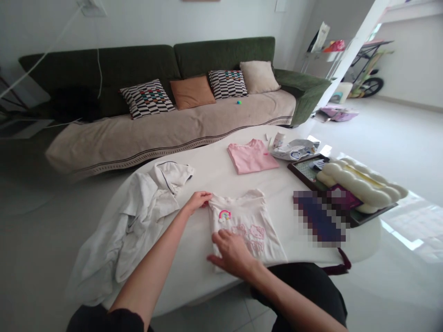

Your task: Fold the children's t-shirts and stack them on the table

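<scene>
"So, your left hand (201, 200)?"
"Pinching the white shirt (242, 213), near on the surface (207, 173), by its far left corner."
"Your right hand (231, 251)?"
"Loosely spread, palm down, over its near left."

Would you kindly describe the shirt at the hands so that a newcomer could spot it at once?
Find the white table in front of the green sofa. At its near edge lies the white shirt, left hand at its shoulder, right hand over its front. Unlike the pink shirt and the rumpled white garment, it bears a multicoloured rainbow.
</scene>
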{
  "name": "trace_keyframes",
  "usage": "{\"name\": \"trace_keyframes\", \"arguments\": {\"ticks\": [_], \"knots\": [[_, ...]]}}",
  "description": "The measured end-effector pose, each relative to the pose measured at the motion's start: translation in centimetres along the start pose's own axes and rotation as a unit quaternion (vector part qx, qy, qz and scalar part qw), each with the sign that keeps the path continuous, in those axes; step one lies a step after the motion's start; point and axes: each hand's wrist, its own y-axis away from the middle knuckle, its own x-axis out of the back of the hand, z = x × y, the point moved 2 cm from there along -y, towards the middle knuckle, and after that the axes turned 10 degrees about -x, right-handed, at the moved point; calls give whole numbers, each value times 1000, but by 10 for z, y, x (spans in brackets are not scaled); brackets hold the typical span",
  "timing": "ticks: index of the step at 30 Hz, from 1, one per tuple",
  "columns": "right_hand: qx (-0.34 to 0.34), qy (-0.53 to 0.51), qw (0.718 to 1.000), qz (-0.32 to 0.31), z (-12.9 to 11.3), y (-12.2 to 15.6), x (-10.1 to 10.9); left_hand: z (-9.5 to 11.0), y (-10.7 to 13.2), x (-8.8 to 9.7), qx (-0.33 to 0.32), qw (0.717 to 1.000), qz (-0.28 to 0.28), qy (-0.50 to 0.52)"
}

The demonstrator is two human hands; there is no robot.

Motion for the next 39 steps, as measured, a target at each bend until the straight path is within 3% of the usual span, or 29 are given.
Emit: {"name": "trace_keyframes", "arguments": {"ticks": [2, 4, 9, 12, 17, 22, 25, 27, 29, 30, 32, 34, 39], "knots": [[25, 41, 998, -39, -23, 11, -21, -2, 0, 0, 4, 1000, 10, 15], [5, 52, 997, -51, -28, 16, -32, -3, 1, -1, 10, 999, 13, 29], [-115, 48, 992, -26, -11, 13, -27, -1, 4, -4, 20, 998, 12, 50], [-134, 54, 989, -24, -10, 11, -24, 0, 6, -6, 22, 998, 24, 60], [-96, 39, 995, -8, -19, 19, -22, -2, 4, -10, 20, 996, 50, 65], [-49, 39, 996, -65, -20, 28, -22, -10, 4, -16, 5, 994, 96, 52], [-64, -18, 997, -32, 11, 15, -2, -12, 9, -17, -2, 993, 109, 48], [-147, -56, 986, 56, 52, 0, 21, -12, 11, -17, -9, 994, 104, 42], [-268, -89, 944, 172, 100, -17, 45, -12, 11, -18, -18, 995, 100, 23], [-317, -108, 922, 195, 122, -26, 53, -12, 11, -18, -23, 995, 100, 8], [-353, -142, 906, 185, 157, -42, 62, -13, 9, -18, -34, 994, 103, -25], [-338, -168, 914, 147, 175, -54, 65, -13, 8, -18, -45, 993, 105, -43], [-250, -243, 933, 84, 182, -63, 66, -10, 10, -16, -54, 995, 82, 9]]}}
